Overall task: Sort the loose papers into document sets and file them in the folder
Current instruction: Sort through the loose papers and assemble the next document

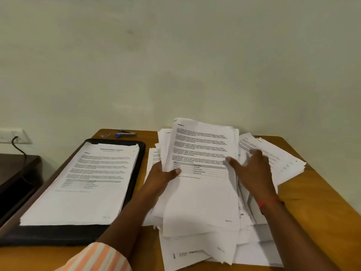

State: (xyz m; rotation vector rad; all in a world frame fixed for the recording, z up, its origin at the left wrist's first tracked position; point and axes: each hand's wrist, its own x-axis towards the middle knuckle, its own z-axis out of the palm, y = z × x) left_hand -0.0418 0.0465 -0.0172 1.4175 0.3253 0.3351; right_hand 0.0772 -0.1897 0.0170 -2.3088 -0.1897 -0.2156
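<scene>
A black folder [136, 173] lies open on the left of the wooden table, with a neat stack of printed sheets [88, 182] on it. A messy heap of loose papers [263, 247] covers the middle and right. My left hand [162, 175] grips a thick bundle of sheets [201, 192] by its left edge, thumb on top, lifted over the heap. My right hand [254, 171] sits at the bundle's right edge with its fingers spread, thumb touching the top sheet. The fingertips are blurred.
A stapler with a blue tip [126, 133] and a small clip [105, 135] lie at the table's far edge by the wall. More loose sheets [277, 155] fan out at the far right. A dark cabinet [17, 173] stands left of the table.
</scene>
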